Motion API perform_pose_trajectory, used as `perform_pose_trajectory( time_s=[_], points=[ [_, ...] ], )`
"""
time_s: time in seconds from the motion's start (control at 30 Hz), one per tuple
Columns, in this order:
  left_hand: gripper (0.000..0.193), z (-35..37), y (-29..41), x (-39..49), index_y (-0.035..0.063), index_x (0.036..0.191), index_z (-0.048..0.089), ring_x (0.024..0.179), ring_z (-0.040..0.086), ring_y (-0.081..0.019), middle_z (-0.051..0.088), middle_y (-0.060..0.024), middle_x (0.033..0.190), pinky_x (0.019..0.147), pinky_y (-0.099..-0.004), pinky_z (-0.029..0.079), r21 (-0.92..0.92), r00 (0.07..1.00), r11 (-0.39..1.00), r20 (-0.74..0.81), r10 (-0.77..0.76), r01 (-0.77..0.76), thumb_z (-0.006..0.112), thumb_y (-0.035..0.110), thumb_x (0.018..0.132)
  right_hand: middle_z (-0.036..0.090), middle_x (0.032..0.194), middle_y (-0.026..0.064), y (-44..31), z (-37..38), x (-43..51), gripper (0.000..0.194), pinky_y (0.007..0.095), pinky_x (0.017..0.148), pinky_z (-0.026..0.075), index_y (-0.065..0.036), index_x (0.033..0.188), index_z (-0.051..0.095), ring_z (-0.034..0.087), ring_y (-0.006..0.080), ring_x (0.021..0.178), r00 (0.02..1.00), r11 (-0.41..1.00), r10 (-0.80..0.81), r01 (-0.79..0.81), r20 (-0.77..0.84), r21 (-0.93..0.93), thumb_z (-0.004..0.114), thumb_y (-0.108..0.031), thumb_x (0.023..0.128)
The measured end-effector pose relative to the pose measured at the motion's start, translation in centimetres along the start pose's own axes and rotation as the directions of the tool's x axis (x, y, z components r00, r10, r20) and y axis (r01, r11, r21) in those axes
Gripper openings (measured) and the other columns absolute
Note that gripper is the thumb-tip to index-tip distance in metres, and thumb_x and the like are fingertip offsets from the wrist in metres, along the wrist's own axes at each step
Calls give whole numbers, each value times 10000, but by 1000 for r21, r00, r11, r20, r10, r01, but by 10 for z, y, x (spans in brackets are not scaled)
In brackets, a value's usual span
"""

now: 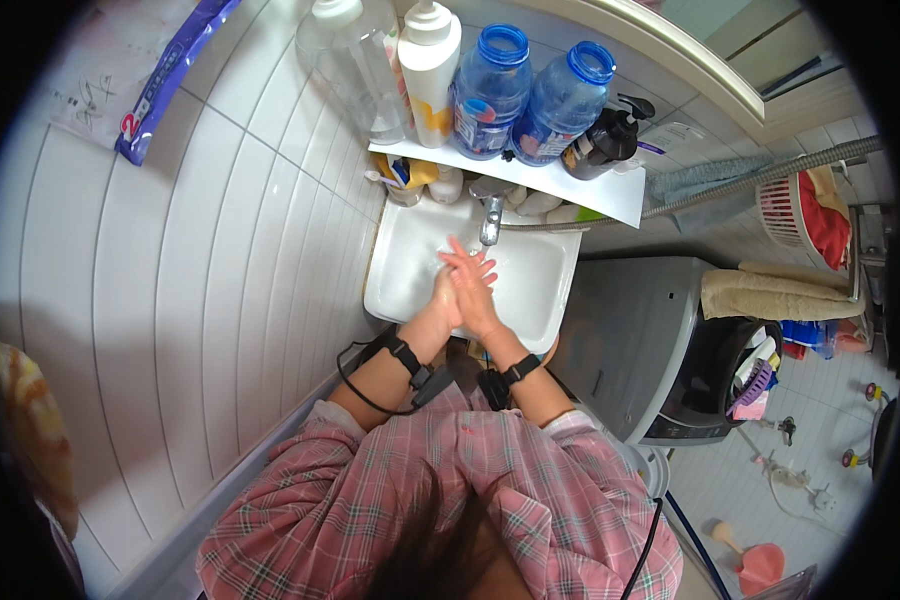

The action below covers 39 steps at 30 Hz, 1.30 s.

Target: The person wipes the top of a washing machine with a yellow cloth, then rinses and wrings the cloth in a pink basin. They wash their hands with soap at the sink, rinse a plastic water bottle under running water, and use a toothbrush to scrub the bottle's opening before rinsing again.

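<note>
My left hand (444, 298) and my right hand (474, 294) are pressed together over the white washbasin (536, 292). The right lies partly across the left, and their fingers cross and spread apart. Neither holds an object; part of the left palm and fingers is hidden. Just beyond the fingertips is the chrome tap (490, 225), its spout pointing down at the basin. A little water seems to run below the spout, though it is hard to make out. Each forearm wears a black strap (523, 369) with a device.
Above the tap, a white shelf (607, 196) carries two blue plastic bottles (493, 94) and several pump bottles (429, 75). A cup with toothbrushes (405, 191) stands at the basin's back left corner. A grey washing machine (630, 337) is right; a tiled wall (217, 262) borders the left.
</note>
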<state>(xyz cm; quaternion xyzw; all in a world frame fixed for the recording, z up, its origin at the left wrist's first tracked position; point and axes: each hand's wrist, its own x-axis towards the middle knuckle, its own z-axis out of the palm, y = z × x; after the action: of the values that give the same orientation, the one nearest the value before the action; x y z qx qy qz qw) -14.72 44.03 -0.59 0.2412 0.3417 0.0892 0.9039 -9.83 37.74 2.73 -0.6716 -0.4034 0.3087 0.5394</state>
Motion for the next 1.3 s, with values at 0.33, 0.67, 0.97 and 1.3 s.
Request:
perform_pose_trajectory(
  time_s=[0.33,0.67,0.97,1.3],
  points=[
    [702,17,-3,-20,38,1483,304,1390,350,-343,350,-166,1522,1128,-443,285,111,972,967,61,225,-231,181,523,990,364,1499,163,6,13,-5,471,415,1115,266,11,1381,398,386,352,1338,980,980,-198,196,-37,-41,416,-238,981],
    [545,15,12,-12,105,1525,247,1431,273,-270,336,-137,1531,1173,-360,183,128,935,940,-120,333,-318,267,360,1044,300,1548,131,-25,19,-8,565,355,1168,170,-73,1480,329,231,257,1441,956,888,284,-233,-75,395,338,-423,1037],
    [494,14,0,-34,-11,1386,448,1288,435,-205,488,-118,1385,1091,-316,304,381,960,889,-13,279,-253,368,325,1032,577,1134,74,-2,22,23,509,292,852,444,-73,1335,470,561,161,969,720,710,591,-253,-362,657,480,-447,990],
    [251,30,27,-22,-15,977,666,806,568,-65,658,-36,927,706,-216,478,439,867,791,-51,495,-425,544,205,992,632,868,77,-32,20,25,244,288,759,473,5,958,605,574,148,777,669,917,307,-18,-677,398,466,-188,1013]
  ],
)
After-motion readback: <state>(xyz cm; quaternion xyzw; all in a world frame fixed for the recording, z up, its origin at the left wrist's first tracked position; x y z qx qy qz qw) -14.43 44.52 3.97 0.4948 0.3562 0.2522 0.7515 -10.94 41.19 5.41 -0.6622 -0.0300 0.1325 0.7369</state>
